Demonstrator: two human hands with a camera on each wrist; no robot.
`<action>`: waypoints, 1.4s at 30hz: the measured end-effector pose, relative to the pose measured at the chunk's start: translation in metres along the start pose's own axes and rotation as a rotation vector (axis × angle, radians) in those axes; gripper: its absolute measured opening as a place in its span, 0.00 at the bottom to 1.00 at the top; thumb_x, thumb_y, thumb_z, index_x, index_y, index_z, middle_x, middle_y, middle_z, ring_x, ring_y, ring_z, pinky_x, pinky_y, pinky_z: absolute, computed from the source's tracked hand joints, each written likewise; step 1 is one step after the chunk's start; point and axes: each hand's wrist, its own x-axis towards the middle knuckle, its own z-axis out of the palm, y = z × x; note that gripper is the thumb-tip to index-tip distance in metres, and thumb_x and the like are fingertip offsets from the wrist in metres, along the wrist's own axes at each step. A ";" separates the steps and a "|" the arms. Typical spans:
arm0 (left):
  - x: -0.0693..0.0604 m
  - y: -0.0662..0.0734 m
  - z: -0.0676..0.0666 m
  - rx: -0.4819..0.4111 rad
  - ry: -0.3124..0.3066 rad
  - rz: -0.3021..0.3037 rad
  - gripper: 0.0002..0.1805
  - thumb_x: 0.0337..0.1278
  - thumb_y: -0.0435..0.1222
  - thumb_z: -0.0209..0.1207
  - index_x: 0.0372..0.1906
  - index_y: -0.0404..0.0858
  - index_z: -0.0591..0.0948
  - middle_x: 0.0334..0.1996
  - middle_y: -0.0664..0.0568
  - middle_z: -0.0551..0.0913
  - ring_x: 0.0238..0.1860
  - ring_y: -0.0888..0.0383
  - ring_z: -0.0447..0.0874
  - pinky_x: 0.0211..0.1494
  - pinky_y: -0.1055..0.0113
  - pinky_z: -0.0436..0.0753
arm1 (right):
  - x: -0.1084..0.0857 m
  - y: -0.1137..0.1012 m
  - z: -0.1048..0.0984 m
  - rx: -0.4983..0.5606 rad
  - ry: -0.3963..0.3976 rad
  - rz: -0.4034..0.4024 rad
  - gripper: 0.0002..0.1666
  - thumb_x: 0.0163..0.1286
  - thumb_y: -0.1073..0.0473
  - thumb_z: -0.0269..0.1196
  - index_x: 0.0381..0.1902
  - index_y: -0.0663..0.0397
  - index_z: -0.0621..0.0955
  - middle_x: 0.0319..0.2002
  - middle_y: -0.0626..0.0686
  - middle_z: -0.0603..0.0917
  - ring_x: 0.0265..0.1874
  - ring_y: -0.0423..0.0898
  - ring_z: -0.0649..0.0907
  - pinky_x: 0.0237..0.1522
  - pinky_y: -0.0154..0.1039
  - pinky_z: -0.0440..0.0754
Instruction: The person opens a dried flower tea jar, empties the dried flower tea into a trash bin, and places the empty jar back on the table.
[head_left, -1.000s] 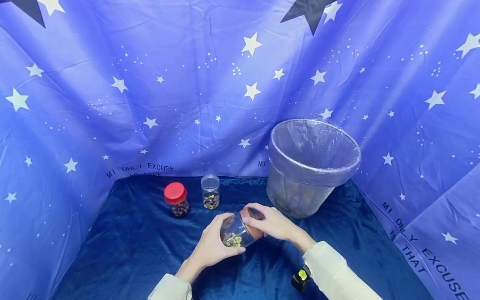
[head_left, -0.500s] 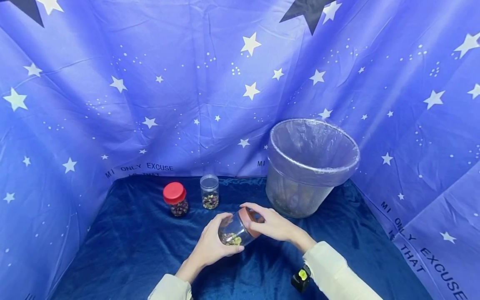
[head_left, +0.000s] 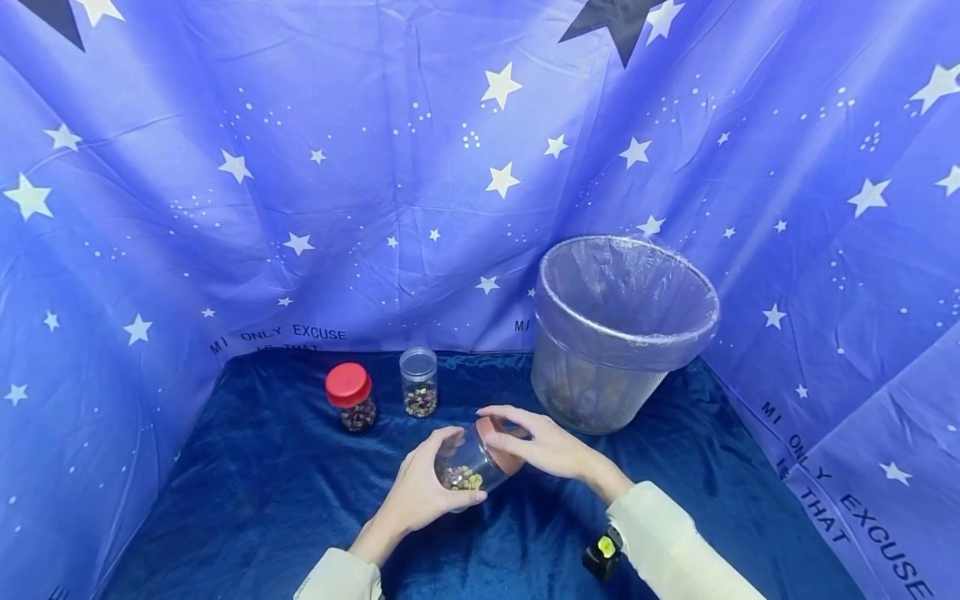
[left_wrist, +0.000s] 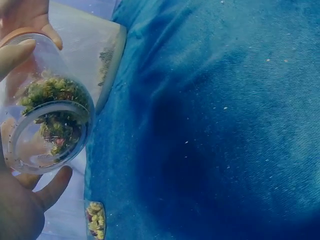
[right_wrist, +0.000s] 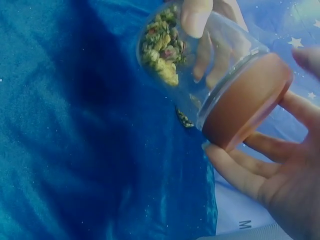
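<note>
My left hand (head_left: 422, 487) grips the body of a clear jar (head_left: 467, 457), tilted above the blue cloth, with its lid end toward the right. Dried yellow-green and reddish flowers (left_wrist: 55, 95) lie low inside it, near its base. The fingers of my right hand (head_left: 551, 446) are curled round the jar's orange-brown lid (right_wrist: 247, 102). In the right wrist view the lid sits on the jar's mouth, held at its edge by fingertips of the right hand (right_wrist: 285, 160). In the left wrist view, the left hand (left_wrist: 25, 200) holds the jar around its lower part.
Behind the hands stand a red-lidded jar (head_left: 349, 385) of dark dried pieces and a small clear jar (head_left: 418, 383) partly filled with dried flowers. A bin with a clear liner (head_left: 600, 358) stands at the back right. A starry curtain (head_left: 375, 167) surrounds the blue cloth (head_left: 247, 500).
Both hands and the held jar have shifted slightly left in the head view. The right fingers have moved a little over the lid; both grips remain.
</note>
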 end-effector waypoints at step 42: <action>-0.008 -0.003 0.008 0.295 0.109 0.166 0.49 0.24 0.56 0.78 0.63 0.48 0.75 0.57 0.56 0.82 0.57 0.57 0.79 0.55 0.54 0.81 | -0.001 0.002 -0.003 0.138 -0.038 0.284 0.34 0.68 0.35 0.58 0.66 0.45 0.72 0.46 0.56 0.85 0.29 0.47 0.86 0.34 0.42 0.85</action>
